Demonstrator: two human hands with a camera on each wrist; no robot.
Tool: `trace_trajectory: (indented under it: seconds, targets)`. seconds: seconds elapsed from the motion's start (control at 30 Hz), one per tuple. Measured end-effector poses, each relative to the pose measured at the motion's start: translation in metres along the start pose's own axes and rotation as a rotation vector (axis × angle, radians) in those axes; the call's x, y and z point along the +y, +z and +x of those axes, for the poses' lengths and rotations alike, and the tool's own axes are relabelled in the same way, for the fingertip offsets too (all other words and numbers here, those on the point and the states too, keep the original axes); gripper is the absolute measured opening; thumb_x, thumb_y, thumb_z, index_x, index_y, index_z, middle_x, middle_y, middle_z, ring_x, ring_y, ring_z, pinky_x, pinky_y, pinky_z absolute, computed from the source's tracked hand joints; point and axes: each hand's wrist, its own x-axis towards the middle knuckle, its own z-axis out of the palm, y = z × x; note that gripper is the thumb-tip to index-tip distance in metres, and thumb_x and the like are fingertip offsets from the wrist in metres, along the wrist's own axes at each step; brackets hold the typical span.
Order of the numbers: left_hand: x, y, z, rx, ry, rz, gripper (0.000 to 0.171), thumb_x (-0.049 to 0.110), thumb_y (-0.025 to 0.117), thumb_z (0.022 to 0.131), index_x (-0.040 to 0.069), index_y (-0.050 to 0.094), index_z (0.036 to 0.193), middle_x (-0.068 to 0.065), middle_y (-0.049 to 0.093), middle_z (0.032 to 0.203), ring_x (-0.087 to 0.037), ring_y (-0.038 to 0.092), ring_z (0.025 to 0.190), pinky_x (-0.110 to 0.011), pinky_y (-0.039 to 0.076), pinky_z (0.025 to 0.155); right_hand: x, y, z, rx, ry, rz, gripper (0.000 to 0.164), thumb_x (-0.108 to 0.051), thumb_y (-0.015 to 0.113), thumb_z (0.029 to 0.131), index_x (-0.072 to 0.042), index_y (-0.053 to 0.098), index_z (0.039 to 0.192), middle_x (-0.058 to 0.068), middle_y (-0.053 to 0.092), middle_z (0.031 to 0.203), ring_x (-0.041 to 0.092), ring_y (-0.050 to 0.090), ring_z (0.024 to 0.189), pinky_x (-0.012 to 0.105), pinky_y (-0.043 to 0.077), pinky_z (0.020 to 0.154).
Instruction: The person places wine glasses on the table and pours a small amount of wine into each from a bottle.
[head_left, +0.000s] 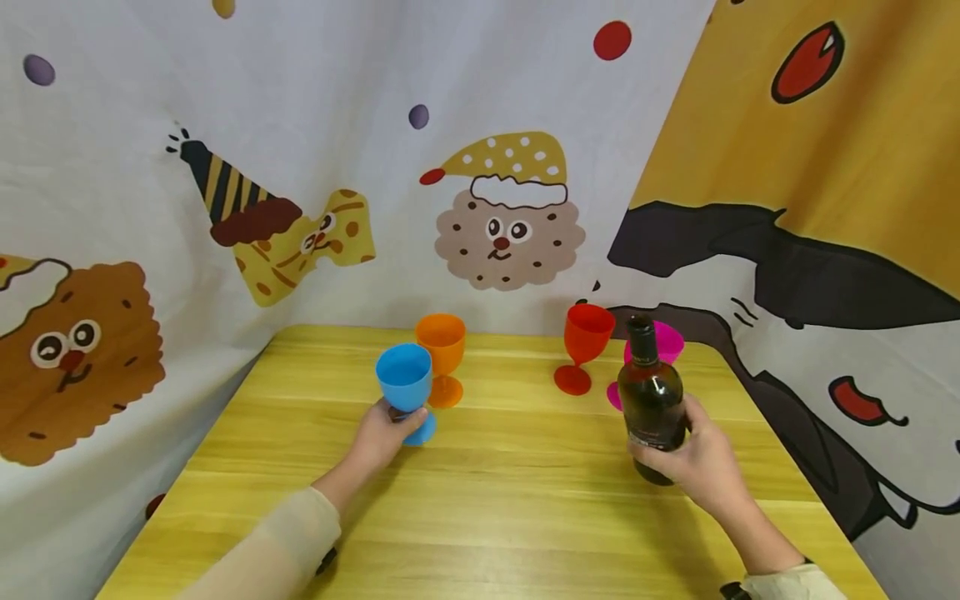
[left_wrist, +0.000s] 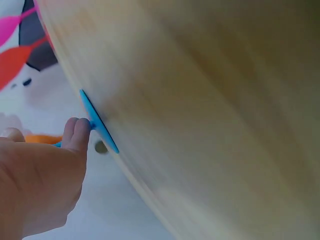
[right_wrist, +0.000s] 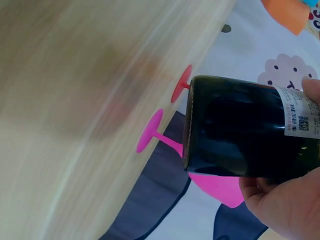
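My left hand [head_left: 381,435] grips the stem of a blue plastic goblet [head_left: 405,379], which stands upright with its foot [left_wrist: 102,127] right at the tabletop. Just behind it is an orange goblet [head_left: 441,340]. On the right, my right hand [head_left: 705,462] holds a dark glass bottle [head_left: 651,404] around its lower body, neck up. A white printed label [right_wrist: 301,112] shows on the bottle, and its base appears raised over the wood in the right wrist view. Behind the bottle stands a magenta goblet [head_left: 670,340], partly hidden by it, with a red goblet [head_left: 589,333] to its left.
The light wooden table [head_left: 510,517] runs back to a hanging cloth [head_left: 337,100] printed with cartoon figures. More of this cloth hangs along both sides of the table.
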Motion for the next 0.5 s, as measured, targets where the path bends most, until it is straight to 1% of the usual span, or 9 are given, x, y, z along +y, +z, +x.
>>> trace_trajectory:
  seconds: [0.07,0.1,0.3,0.4,0.5]
  targets:
    - [0.003,0.008,-0.002,-0.012,0.013,-0.017,0.061,0.03,0.075,0.102,-0.005,0.051,0.147,-0.025,0.065,0.143,-0.04,0.067,0.129,-0.059,0.054,0.111,-0.002,0.001,0.0,0.007,-0.024,-0.024,0.083,-0.026,0.101,0.073,-0.005,0.056,0.14,0.018,0.075,0.12,0.033,0.071,0.106,0.039,0.056,0.084]
    - [0.004,0.012,-0.003,-0.016,0.023,-0.017,0.06,0.029,0.076,0.102,-0.004,0.053,0.145,-0.024,0.066,0.142,-0.039,0.068,0.127,-0.059,0.056,0.109,-0.004,0.001,0.001,0.009,-0.034,-0.033,0.084,-0.025,0.101,0.073,-0.005,0.056,0.141,0.019,0.075,0.12,0.036,0.072,0.107,0.042,0.057,0.085]
    - [0.012,0.034,0.001,-0.04,0.053,-0.026,0.054,0.025,0.077,0.101,-0.002,0.056,0.142,-0.021,0.069,0.138,-0.037,0.069,0.126,-0.059,0.056,0.108,-0.011,0.002,0.006,0.0,-0.091,-0.078,0.093,-0.021,0.101,0.07,-0.003,0.053,0.147,0.026,0.074,0.124,0.045,0.074,0.105,0.061,0.061,0.085]
    - [0.017,0.045,0.005,-0.072,0.066,-0.024,0.053,0.024,0.077,0.101,-0.003,0.056,0.142,-0.021,0.068,0.139,-0.037,0.068,0.127,-0.061,0.055,0.109,-0.015,0.001,0.011,-0.007,-0.122,-0.116,0.095,-0.02,0.101,0.068,-0.003,0.052,0.148,0.029,0.074,0.122,0.048,0.075,0.102,0.065,0.062,0.082]
    - [0.023,0.055,0.008,-0.118,0.087,-0.016,0.054,0.025,0.077,0.101,-0.003,0.055,0.142,-0.021,0.068,0.14,-0.038,0.068,0.127,-0.062,0.054,0.111,-0.019,0.0,0.017,-0.003,-0.162,-0.159,0.094,-0.019,0.101,0.066,-0.004,0.053,0.147,0.028,0.076,0.118,0.047,0.076,0.098,0.064,0.063,0.08]
